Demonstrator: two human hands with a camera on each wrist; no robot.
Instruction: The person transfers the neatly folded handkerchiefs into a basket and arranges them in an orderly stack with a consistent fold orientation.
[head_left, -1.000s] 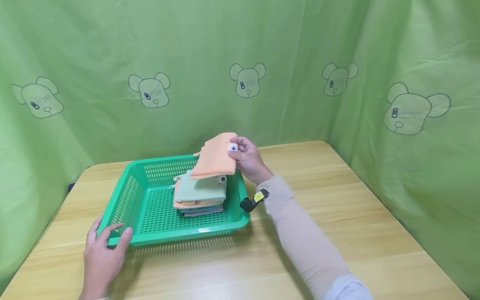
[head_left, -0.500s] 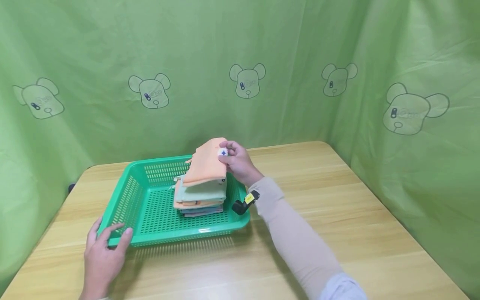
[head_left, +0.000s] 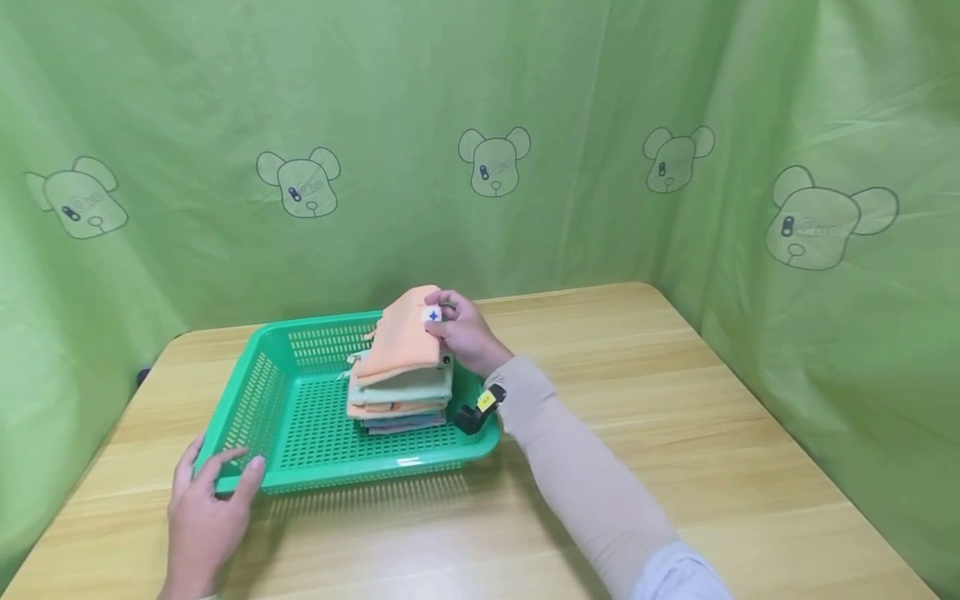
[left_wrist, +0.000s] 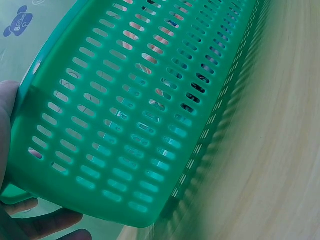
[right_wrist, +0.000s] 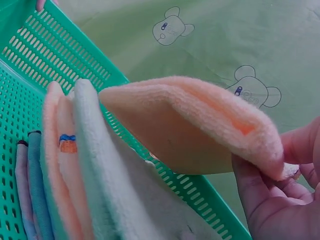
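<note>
My right hand (head_left: pixel 471 335) pinches the right edge of a folded peach towel (head_left: pixel 401 337), next to a white patch with a blue star. The towel is tilted, its near left edge low over a stack of folded towels. On top of that stack lies a pale green towel (head_left: pixel 405 388); beneath it are a peach towel (right_wrist: pixel 66 185) and thinner blue and lilac cloths (right_wrist: pixel 36 180). The stack sits in the right part of a green plastic basket (head_left: pixel 360 475). My left hand (head_left: pixel 206 521) grips the basket's near left corner, thumb and fingers at its rim.
The basket stands on a wooden table (head_left: pixel 675 400). A green curtain (head_left: pixel 420 83) with bear-head prints hangs behind and on both sides. A black wrist camera (head_left: pixel 480 408) on the right sleeve overlaps the basket's right rim in the head view.
My right hand has moved left and down with the peach towel, bringing it lower over the stack. The left hand and the basket have stayed in place.
</note>
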